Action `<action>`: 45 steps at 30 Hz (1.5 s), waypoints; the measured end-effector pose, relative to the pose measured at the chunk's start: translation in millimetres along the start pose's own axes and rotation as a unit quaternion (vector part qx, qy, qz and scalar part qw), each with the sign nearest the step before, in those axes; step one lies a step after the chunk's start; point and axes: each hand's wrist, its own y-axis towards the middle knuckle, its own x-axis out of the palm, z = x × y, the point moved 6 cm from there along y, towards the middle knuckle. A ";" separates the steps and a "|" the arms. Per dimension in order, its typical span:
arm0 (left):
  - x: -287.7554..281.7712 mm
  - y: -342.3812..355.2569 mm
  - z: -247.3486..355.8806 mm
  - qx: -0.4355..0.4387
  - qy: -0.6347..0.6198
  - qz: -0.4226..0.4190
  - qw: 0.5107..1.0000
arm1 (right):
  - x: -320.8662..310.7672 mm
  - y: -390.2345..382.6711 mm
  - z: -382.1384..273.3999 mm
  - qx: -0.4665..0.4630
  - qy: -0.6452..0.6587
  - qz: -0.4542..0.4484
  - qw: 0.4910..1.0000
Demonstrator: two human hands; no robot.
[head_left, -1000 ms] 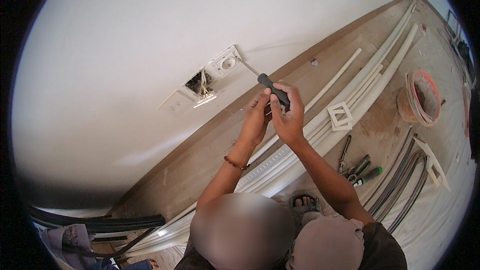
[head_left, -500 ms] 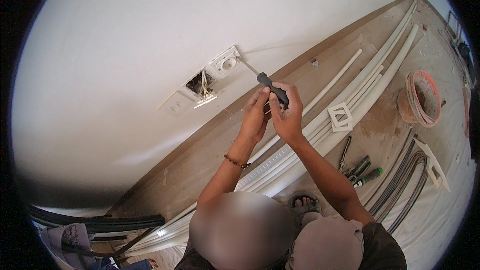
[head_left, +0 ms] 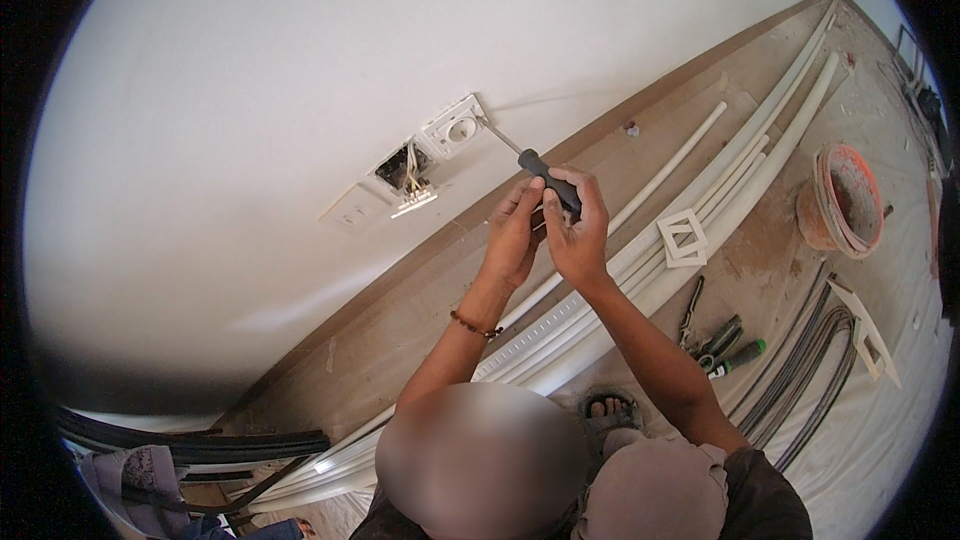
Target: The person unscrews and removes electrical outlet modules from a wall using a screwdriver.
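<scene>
Both my hands are together at a screwdriver [head_left: 549, 180] with a dark handle and a thin metal shaft. Its tip meets the right edge of a white wall socket [head_left: 461, 130]. My right hand [head_left: 582, 225] wraps the handle from the right. From the left, my left hand [head_left: 513, 232] closes its thumb and fingertips against the handle; part of its grip is hidden. Beside the socket is an open wall box [head_left: 398, 166] with exposed wires, and a white fitting [head_left: 414, 204] hangs out of it. A white cover plate [head_left: 354, 209] sits farther left on the wall.
Long white conduits [head_left: 640, 260] lie along the wall, two white frames [head_left: 683, 238] on them. Right of them are pliers [head_left: 691, 310], a green-ended tool [head_left: 742, 356], grey flexible tubes [head_left: 815, 360] and a dirty orange bucket [head_left: 808, 215]. Black tubing [head_left: 200, 442] lies lower left.
The whole view has shifted very slightly. My hands keep the same hold, and the screwdriver tip stays at the socket's right edge.
</scene>
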 end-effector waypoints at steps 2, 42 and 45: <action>1.0 0.4 0.1 0.002 -0.001 0.000 1.000 | -0.8 0.9 0.6 0.005 -0.001 -0.006 1.000; 8.5 10.6 11.6 -0.036 -0.074 -0.037 0.996 | -11.5 11.7 -19.5 0.119 0.069 -0.117 0.984; 12.2 4.3 17.1 -0.047 -0.102 -0.040 0.993 | -2.6 8.0 -22.5 0.045 -0.053 -0.137 0.988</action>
